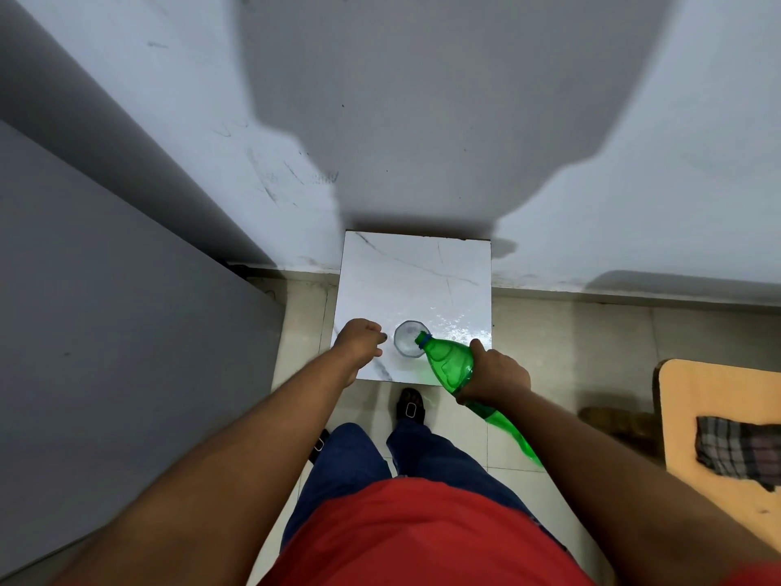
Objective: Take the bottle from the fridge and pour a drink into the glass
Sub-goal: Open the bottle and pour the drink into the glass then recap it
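1. My right hand (494, 376) is wrapped around the middle of the green bottle (450, 363), fingers closed on its body, thumb on the upper side.
2. The bottle is tilted steeply, base up toward my right arm, its uncapped mouth down over the rim of the glass (409, 339).
3. The glass stands upright on the white marbled desk (416, 281), close to the desk's near edge, and the bottle's mouth sits at the glass's right rim. There is some clear liquid or foam in the glass; how much I cannot tell.
4. My left hand (359, 338) is curled into a loose fist just left of the glass, resting on the desk near its left edge. It does not touch the glass, and I cannot tell whether anything small is shut inside it.
5. To the right of the glass the desk's surface looks wet, speckled with drops.
6. The desk's far edge meets the pale wall (591, 120).
7. Below the desk's near edge my dark sandal (410, 406) stands on the tiled floor (549, 332), with my blue trousers and red shirt nearer the camera.
8. Well to the right of the desk is a tan surface (697, 395) with a checked cloth (737, 450) on it.
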